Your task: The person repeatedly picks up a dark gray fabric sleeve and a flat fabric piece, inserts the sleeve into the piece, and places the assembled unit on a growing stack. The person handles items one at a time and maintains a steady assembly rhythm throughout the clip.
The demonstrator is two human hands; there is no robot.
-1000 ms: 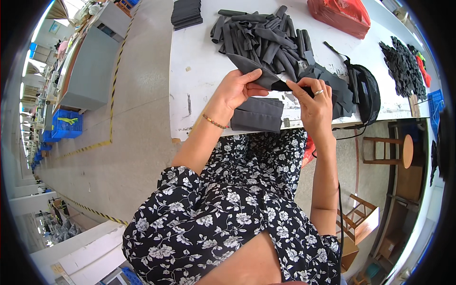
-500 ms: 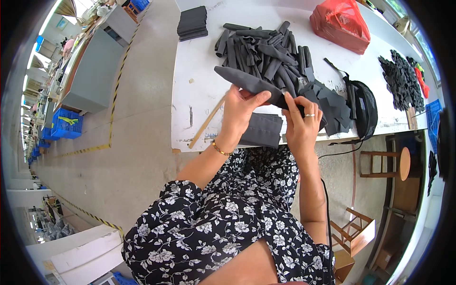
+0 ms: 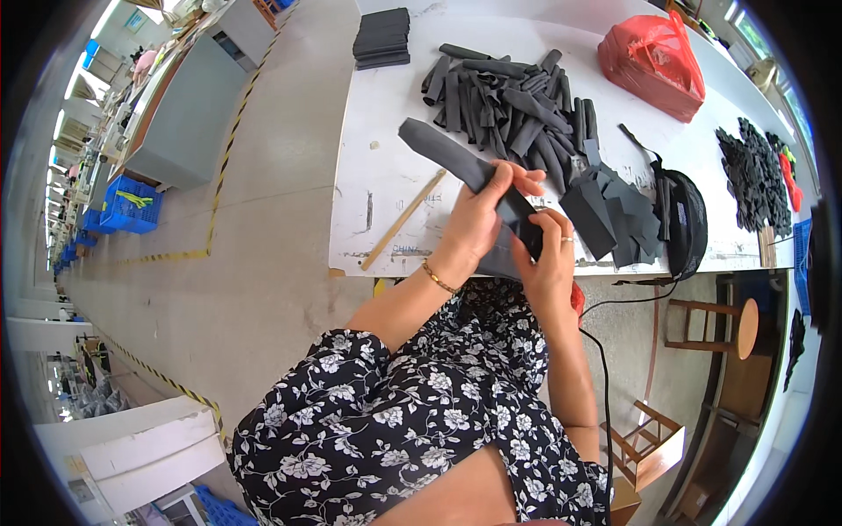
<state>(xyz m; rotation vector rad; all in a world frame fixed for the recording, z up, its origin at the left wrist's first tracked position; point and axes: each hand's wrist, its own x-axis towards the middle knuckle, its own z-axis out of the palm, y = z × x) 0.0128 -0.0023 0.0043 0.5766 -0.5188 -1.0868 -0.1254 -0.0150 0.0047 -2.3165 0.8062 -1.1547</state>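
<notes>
One long, narrow, dark grey fabric piece [image 3: 438, 147] is held in both hands, nearer the wearer than the jumbled heap of rolled dark grey fabric tubes [image 3: 500, 110] on the scuffed white table [image 3: 386, 162]. The left hand [image 3: 476, 217] pinches it partway along between thumb and fingers; its free end juts out, the tip lying left of the heap. The right hand [image 3: 549, 267], also on the heap's near side, pinches the darker end with thumb and fingers.

Left of the heap and farther from the wearer lies a neat stack of flat, dark grey fabric [image 3: 381, 37]; left of it but nearer lies a thin, pale wooden stick [image 3: 402, 222]. Right of the heap, toward the wearer, are overlapping dark grey flat pieces [image 3: 621, 215], and farther right a rounded black bag with a strap [image 3: 688, 219]. A glossy red plastic bag [image 3: 651, 70] sits to the heap's right; a mound of small dark scraps [image 3: 750, 180] lies well apart on that side.
</notes>
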